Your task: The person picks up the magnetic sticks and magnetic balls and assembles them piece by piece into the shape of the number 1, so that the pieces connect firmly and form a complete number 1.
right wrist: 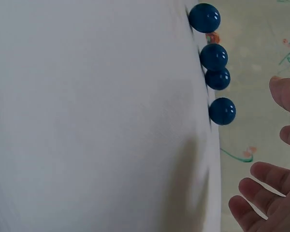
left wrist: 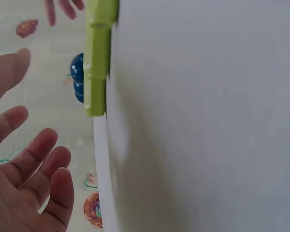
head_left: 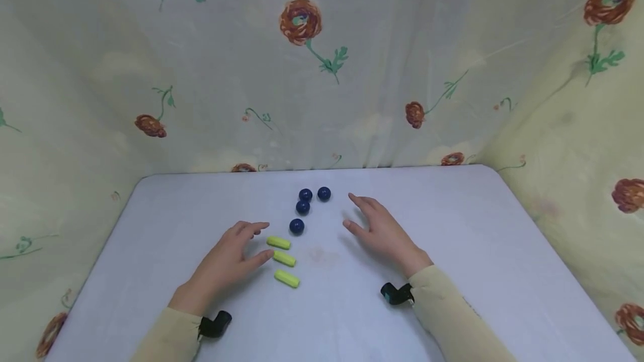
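Left hand (head_left: pixel 226 258), fingers apart and loosely bent, hovers over the white table (head_left: pixel 342 317), a small black camera (head_left: pixel 216 325) at its wrist beside a puffy beige sleeve (head_left: pixel 171 334). From the head, its thumb tip seems to meet the middle one of three sticks (head_left: pixel 285 259); the left wrist view shows a gap there instead, and brings out fine grooves along their yellow-green sides. Short and blunt-ended, they lie roughly parallel just right of that hand. Next come four balls (head_left: pixel 297 227), dark blue and glossy. Only the head view lays out their spread: one near the sticks, two close together beyond it, one off to the right. Seen from the left wrist they are partly hidden behind the sticks; the right wrist view sets them in a row, each with bright highlights. Farther right, the right hand (head_left: pixel 384 233) hangs with fingers apart, clear of the balls, its finger undersides shown by its own wrist view. Behind rises creased cloth (head_left: pixel 226 71) with rust-red flowers.
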The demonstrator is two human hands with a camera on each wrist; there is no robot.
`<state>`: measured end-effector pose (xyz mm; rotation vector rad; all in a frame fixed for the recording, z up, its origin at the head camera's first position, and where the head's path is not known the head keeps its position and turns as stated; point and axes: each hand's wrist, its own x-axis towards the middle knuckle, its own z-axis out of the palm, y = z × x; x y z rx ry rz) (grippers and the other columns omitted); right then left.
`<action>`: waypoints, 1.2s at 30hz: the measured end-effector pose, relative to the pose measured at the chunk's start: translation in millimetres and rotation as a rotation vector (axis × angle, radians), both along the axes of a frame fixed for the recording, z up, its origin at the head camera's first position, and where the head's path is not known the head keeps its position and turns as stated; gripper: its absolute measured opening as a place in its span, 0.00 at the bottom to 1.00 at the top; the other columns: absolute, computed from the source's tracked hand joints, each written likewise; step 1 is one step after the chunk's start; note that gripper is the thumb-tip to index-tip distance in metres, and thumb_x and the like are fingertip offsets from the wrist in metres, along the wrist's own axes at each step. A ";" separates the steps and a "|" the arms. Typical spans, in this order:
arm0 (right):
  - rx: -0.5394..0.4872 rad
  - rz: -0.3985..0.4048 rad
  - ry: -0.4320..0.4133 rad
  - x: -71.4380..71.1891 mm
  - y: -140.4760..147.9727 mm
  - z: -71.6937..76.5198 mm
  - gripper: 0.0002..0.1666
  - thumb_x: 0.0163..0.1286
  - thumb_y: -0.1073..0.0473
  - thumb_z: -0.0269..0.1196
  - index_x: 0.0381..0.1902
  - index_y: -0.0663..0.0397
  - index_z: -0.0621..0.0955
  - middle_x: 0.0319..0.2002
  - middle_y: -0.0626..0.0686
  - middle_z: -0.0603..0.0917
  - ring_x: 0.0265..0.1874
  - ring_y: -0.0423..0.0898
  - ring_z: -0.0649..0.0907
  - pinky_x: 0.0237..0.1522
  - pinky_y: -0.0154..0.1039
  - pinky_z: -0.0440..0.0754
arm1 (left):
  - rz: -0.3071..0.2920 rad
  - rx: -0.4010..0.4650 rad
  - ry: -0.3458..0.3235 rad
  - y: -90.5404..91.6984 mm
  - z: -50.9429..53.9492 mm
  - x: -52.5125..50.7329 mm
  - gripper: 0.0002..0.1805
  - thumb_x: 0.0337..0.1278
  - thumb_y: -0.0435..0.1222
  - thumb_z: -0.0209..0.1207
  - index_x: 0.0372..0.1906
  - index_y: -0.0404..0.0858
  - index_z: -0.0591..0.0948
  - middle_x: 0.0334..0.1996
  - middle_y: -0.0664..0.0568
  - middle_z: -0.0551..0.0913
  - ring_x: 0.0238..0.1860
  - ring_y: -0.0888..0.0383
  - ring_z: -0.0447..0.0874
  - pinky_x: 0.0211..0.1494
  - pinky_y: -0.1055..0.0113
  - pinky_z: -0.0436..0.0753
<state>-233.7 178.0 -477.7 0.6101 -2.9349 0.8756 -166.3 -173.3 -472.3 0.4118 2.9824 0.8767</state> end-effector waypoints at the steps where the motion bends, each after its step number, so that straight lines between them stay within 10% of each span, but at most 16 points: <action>1: -0.011 0.003 -0.003 1.6 -1.4 -2.7 0.45 0.69 0.26 0.51 0.76 0.38 0.61 0.71 0.55 0.66 0.69 0.55 0.66 0.66 0.56 0.64 | -0.008 0.015 -0.006 0.4 -1.6 2.0 0.34 0.59 0.57 0.63 0.69 0.52 0.71 0.56 0.55 0.75 0.55 0.54 0.74 0.55 0.52 0.77; 17: -0.148 0.006 -0.017 10.2 -15.8 -19.7 0.40 0.69 0.28 0.52 0.72 0.39 0.68 0.65 0.48 0.73 0.59 0.47 0.76 0.54 0.48 0.77 | -0.152 0.332 -0.076 8.8 -24.9 27.0 0.21 0.52 0.47 0.73 0.52 0.55 0.82 0.44 0.62 0.79 0.41 0.62 0.77 0.40 0.66 0.76; 36: -0.245 0.118 -0.052 2.9 -44.6 -15.5 0.31 0.72 0.38 0.58 0.67 0.43 0.74 0.59 0.49 0.78 0.54 0.43 0.79 0.50 0.42 0.78 | -0.171 0.146 -0.049 18.8 -35.9 26.7 0.14 0.55 0.50 0.69 0.48 0.60 0.86 0.42 0.72 0.76 0.39 0.69 0.74 0.43 0.66 0.77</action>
